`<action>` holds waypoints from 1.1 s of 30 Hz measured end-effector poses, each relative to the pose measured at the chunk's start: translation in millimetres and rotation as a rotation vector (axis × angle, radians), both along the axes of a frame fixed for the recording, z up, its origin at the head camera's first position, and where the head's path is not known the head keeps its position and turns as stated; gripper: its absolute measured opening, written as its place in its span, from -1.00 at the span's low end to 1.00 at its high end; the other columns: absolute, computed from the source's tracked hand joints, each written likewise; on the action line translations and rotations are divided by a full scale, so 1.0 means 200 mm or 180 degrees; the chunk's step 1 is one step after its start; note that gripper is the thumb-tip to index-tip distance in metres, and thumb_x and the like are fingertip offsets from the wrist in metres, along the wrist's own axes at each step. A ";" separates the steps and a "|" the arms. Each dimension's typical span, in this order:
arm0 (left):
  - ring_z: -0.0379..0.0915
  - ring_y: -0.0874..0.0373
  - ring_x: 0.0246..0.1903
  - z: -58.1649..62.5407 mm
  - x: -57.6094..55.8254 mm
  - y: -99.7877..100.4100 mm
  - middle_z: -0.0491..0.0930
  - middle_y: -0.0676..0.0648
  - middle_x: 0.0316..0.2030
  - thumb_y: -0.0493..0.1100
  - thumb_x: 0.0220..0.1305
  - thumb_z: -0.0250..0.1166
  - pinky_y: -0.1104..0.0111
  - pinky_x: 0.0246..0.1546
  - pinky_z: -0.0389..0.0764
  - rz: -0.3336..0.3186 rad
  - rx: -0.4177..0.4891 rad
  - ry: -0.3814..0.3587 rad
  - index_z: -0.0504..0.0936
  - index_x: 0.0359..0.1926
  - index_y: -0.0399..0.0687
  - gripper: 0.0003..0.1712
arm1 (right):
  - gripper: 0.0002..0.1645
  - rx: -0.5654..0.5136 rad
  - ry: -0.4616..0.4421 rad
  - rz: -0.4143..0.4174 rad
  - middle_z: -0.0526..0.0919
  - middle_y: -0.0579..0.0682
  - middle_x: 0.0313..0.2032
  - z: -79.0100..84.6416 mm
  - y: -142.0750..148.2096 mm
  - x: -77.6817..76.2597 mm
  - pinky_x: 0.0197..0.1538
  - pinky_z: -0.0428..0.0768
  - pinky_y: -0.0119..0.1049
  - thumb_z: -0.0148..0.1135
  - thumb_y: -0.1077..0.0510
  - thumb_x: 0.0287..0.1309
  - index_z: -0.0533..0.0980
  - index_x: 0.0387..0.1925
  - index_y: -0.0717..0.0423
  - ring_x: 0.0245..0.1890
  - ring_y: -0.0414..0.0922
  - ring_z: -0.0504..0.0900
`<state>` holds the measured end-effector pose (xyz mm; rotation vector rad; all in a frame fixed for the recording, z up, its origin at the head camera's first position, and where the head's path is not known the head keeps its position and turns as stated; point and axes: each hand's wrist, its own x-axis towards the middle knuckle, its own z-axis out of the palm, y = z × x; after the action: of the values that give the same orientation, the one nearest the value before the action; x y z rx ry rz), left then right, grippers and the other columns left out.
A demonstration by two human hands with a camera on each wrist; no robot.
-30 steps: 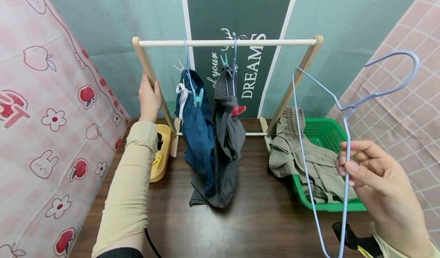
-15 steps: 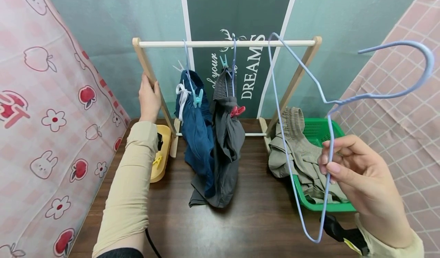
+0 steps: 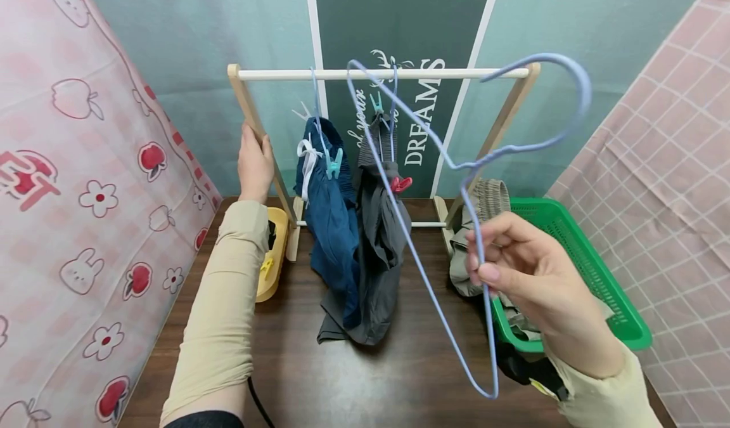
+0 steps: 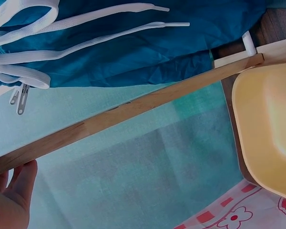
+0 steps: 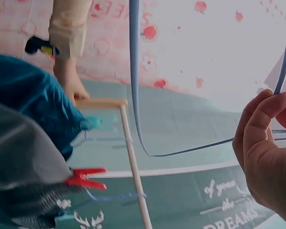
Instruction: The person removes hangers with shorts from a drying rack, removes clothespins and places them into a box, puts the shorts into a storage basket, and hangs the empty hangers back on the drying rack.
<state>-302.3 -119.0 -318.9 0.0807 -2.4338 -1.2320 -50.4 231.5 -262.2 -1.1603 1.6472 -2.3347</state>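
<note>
My right hand (image 3: pixel 530 282) pinches a light blue wire hanger (image 3: pixel 583 92) by one side, between thumb and fingers. The hanger is tilted, its hook towards the upper right, and it carries no garment. In the head view it overlaps the rack's white top rail (image 3: pixel 450 73). With my left hand (image 3: pixel 255 168) I grip the rack's left wooden post (image 4: pixel 105 118). Blue trousers (image 3: pixel 333 238) with a white drawstring and dark grey trousers (image 3: pixel 383 244) hang from the rail on similar hangers. A turquoise clothespin (image 3: pixel 333 165) and a red clothespin (image 5: pixel 86 179) are on them.
A green basket (image 3: pixel 599 276) stands at the right, with khaki trousers (image 3: pixel 493 198) in it and over its left side, partly behind my right hand. A yellow tray (image 4: pixel 271 124) with a yellow clothespin (image 3: pixel 266 265) lies left of the rack. Printed curtains surround the table.
My right hand has carried the wire hanger leftward, from over the basket to in front of the rack's right half. My left hand stays on the post.
</note>
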 end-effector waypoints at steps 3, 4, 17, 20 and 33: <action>0.45 -0.19 0.09 0.00 0.00 0.00 0.35 -0.27 0.23 -0.04 0.51 -0.14 -0.03 0.05 0.52 0.0029 -0.0037 -0.0033 -0.03 0.47 -0.02 -0.40 | -0.50 0.0243 -0.0121 -0.0019 0.60 -0.04 -0.25 0.01 -0.06 -0.03 -0.55 0.33 -0.29 -0.20 0.65 0.17 0.40 0.08 0.32 -0.33 -0.17 0.58; 0.45 -0.19 0.09 0.00 -0.01 0.00 0.34 -0.26 0.24 -0.04 0.51 -0.15 -0.03 0.06 0.52 0.0031 -0.0042 -0.0053 -0.04 0.47 -0.01 -0.40 | -0.51 0.0311 -0.0159 -0.0029 0.60 -0.07 -0.26 0.02 -0.07 -0.04 -0.54 0.36 -0.32 -0.18 0.63 0.19 0.42 0.07 0.29 -0.33 -0.18 0.57; 0.44 -0.18 0.12 0.00 0.00 0.01 0.33 -0.21 0.28 -0.03 0.51 -0.14 -0.07 0.08 0.48 0.0097 -0.0058 -0.0108 -0.05 0.47 0.05 -0.40 | -0.71 0.0795 -0.0683 -0.0009 0.54 -0.16 -0.39 0.10 -0.31 -0.20 -0.43 0.47 -0.43 0.05 0.37 0.25 0.48 -0.02 0.11 -0.44 -0.26 0.48; 0.43 -0.18 0.12 0.00 0.00 0.01 0.33 -0.21 0.27 -0.03 0.51 -0.14 -0.07 0.08 0.48 0.0098 -0.0066 -0.0117 -0.05 0.48 0.06 -0.40 | -0.72 0.0909 -0.0905 -0.0074 0.51 -0.16 -0.41 0.12 -0.37 -0.26 -0.39 0.48 -0.46 0.04 0.36 0.23 0.47 -0.04 0.10 -0.45 -0.27 0.45; 0.44 -0.17 0.12 -0.01 0.00 0.00 0.32 -0.20 0.27 -0.01 0.51 -0.15 -0.06 0.08 0.47 0.0139 -0.0097 -0.0109 -0.05 0.48 0.04 -0.39 | -0.56 0.1099 -0.1388 -0.0354 0.51 -0.15 -0.35 0.19 -0.61 -0.50 -0.34 0.45 -0.51 -0.03 0.35 0.32 0.30 0.21 0.36 -0.41 -0.28 0.46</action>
<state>-301.8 -118.3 -321.2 0.1465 -2.4658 -1.1838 -150.7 108.5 -223.8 -0.4675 1.8685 -2.0457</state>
